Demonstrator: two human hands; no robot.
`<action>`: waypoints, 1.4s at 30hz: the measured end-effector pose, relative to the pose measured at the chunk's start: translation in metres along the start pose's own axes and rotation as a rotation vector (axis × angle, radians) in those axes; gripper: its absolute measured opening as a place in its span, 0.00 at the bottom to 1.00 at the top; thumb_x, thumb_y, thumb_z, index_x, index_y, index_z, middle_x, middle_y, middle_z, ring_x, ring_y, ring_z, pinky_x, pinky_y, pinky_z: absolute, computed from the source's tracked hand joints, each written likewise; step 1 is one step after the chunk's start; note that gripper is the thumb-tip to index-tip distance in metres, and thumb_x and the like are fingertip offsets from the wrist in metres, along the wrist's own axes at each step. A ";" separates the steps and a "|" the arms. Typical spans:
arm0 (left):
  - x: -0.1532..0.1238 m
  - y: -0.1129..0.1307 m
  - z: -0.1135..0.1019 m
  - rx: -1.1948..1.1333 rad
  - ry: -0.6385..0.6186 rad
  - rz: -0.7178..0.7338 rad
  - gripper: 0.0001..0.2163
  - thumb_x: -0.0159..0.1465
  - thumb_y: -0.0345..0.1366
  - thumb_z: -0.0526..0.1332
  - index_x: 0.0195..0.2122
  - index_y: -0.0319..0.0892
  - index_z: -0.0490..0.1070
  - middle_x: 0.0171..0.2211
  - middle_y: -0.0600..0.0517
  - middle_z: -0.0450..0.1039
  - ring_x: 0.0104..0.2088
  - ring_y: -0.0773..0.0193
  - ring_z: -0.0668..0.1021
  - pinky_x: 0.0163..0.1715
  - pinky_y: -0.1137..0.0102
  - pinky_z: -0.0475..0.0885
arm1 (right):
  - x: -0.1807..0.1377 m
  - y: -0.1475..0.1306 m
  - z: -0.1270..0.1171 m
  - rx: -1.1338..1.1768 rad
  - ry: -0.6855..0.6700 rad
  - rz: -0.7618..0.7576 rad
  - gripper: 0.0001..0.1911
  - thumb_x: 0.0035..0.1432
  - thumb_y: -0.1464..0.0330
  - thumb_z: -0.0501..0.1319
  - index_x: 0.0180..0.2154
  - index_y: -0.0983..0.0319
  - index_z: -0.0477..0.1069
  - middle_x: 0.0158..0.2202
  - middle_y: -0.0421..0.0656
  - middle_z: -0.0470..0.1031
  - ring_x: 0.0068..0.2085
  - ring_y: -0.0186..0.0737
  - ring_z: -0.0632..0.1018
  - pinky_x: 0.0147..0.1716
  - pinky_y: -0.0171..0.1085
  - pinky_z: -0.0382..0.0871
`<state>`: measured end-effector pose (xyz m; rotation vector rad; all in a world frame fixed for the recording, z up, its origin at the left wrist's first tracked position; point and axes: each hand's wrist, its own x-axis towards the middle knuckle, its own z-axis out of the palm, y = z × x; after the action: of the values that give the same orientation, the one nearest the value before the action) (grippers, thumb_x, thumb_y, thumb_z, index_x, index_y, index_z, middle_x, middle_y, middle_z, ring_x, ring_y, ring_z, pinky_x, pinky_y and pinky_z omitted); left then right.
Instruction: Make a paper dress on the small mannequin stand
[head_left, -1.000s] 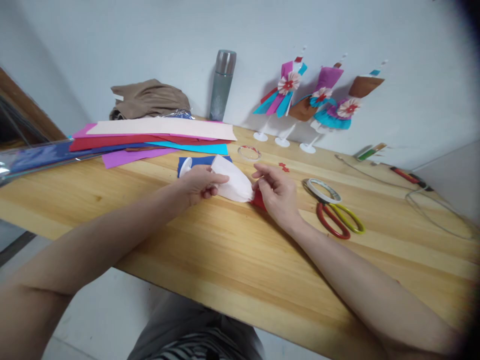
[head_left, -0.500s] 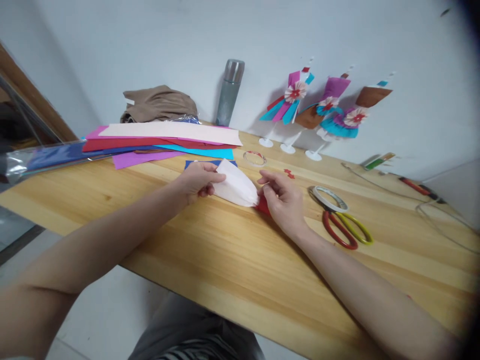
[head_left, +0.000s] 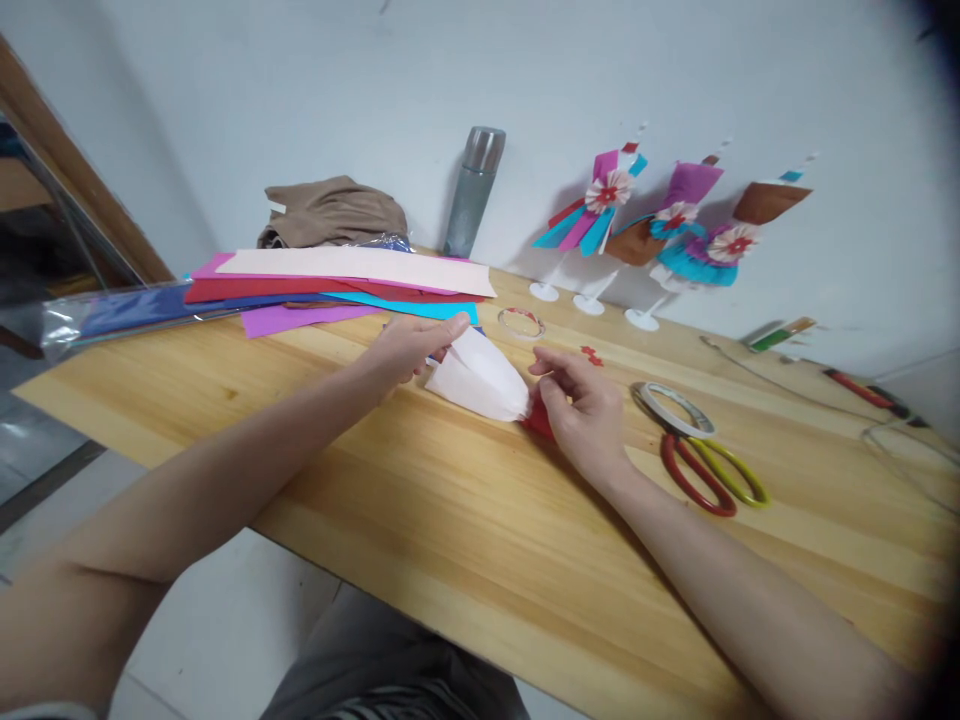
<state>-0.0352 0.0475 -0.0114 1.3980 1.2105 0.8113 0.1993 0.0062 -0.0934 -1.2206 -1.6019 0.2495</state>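
My left hand point(head_left: 416, 348) is closed on the wide left end of a white crepe paper piece point(head_left: 484, 375), thumb on top. The white paper is gathered at its right end, where it meets a red paper piece point(head_left: 538, 415). My right hand point(head_left: 581, 410) curls over the red paper at that gathered end, its index finger and thumb raised and slightly apart. The palm hides the rest of the red paper. Past the right hand lie small red paper cutouts point(head_left: 592, 356), a white tape roll point(head_left: 677, 409) and scissors with red and yellow handles point(head_left: 697, 477).
Behind the left hand lies a stack of coloured paper strips point(head_left: 345, 265). A brown cloth bundle point(head_left: 337, 212) and a grey flask point(head_left: 472, 195) stand against the wall. Three paper dresses point(head_left: 679, 225) on white stands are at the back right. A clear tape roll point(head_left: 521, 322) lies mid-table.
My left thumb has shifted up and along the white paper's upper edge, and the paper's left end shows more openly. My right hand keeps its place at the gathered end. The view has shifted slightly.
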 end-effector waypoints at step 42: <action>0.007 -0.007 0.000 -0.202 -0.006 -0.147 0.23 0.66 0.51 0.59 0.22 0.36 0.70 0.23 0.51 0.68 0.16 0.76 0.63 0.13 0.77 0.50 | 0.003 -0.005 -0.003 -0.002 -0.001 0.059 0.16 0.58 0.70 0.57 0.47 0.56 0.76 0.38 0.44 0.79 0.30 0.42 0.78 0.32 0.46 0.74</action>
<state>-0.0350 0.0537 -0.0190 1.1341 1.1768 0.8019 0.1987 0.0048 -0.0870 -1.2708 -1.5685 0.2865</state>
